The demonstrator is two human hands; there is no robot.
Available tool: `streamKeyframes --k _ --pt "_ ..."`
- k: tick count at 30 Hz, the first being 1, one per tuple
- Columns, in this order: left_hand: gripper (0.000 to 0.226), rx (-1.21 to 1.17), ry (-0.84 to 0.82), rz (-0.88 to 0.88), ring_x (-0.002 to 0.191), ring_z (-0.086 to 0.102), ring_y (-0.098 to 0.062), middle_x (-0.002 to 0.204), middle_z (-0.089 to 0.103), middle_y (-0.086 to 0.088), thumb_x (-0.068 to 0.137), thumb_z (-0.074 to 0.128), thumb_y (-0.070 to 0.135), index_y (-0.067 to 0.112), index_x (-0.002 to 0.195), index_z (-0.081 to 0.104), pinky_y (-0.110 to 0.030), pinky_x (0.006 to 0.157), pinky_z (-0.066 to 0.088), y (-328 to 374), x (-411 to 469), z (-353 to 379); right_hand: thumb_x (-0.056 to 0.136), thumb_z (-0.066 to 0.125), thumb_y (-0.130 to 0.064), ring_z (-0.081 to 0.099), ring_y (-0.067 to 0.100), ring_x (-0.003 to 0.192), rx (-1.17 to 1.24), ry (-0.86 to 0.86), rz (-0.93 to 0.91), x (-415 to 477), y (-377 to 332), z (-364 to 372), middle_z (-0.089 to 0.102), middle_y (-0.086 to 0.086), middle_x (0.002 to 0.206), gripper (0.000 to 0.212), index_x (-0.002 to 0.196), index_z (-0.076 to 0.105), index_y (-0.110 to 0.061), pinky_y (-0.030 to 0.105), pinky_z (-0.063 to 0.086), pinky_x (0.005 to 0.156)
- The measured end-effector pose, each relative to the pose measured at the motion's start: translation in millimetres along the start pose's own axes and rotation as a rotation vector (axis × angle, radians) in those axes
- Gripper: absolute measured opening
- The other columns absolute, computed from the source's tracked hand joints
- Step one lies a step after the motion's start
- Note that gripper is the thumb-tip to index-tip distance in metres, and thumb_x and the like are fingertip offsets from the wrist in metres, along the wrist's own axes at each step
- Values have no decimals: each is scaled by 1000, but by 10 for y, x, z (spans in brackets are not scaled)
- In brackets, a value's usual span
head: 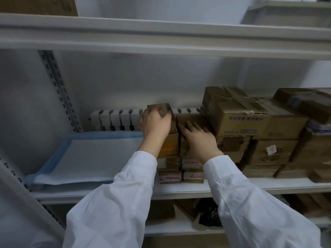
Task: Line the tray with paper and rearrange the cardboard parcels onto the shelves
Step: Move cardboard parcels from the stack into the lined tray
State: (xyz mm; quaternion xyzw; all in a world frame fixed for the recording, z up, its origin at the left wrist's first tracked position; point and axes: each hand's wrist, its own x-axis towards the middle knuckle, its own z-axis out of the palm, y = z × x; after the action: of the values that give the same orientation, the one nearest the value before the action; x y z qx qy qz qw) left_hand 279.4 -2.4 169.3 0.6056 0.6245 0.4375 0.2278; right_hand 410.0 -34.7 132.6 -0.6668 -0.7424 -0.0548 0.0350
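A blue tray (53, 158) lined with white paper (93, 158) lies on the left of the middle shelf (179, 190). To its right stand stacks of brown cardboard parcels (240, 120). My left hand (155, 124) grips a small parcel (165, 109) on top of the leftmost stack. My right hand (198, 138) lies with straight fingers on the top of the neighbouring parcel (192, 119). Lower small parcels (170, 177) carry red and white labels.
A white ribbed unit (114, 119) runs along the wall behind the tray. The upper shelf (161, 38) hangs close overhead with a box (44, 4) at its left. A slotted upright (59, 90) stands at the left. The lower shelf holds more boxes and a black bag (209, 215).
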Motion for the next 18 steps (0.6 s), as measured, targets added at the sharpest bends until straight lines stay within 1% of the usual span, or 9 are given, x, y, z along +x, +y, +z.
streamKeyframes --k 3,6,9,13,18 --pt "40 29 -30 -16 133 34 -32 141 43 -10 93 47 36 19 130 50 -47 110 32 -46 18 9 88 61 -19 18 32 145 -10 9 -8 -8 9 13 16 9 159 84 151 8 -28 47 24 115" --pt "41 19 -89 -38 133 37 -31 143 41 -7 94 46 39 22 131 50 -49 107 37 -132 56 50 88 61 -17 21 32 144 -5 37 -12 -22 11 -9 19 7 158 81 150 12 -33 46 25 114" --pt "37 -5 -99 -38 131 39 -31 144 41 -6 95 45 36 24 129 52 -49 104 40 -169 79 55 89 60 -16 25 33 143 22 74 -27 -54 11 -44 23 6 157 73 148 20 -34 46 26 113" --pt "32 -14 -107 -35 130 40 -32 143 43 -7 95 45 32 27 124 57 -49 104 40 -211 126 27 91 58 -16 29 34 141 63 124 -29 -64 10 -100 26 6 156 60 142 32 -33 47 31 111" --pt "31 -23 -105 -43 129 40 -32 142 44 -7 95 45 33 28 123 58 -49 103 41 -229 148 9 91 57 -16 35 35 138 67 174 -21 -46 6 -173 32 6 154 51 137 38 -30 45 39 105"
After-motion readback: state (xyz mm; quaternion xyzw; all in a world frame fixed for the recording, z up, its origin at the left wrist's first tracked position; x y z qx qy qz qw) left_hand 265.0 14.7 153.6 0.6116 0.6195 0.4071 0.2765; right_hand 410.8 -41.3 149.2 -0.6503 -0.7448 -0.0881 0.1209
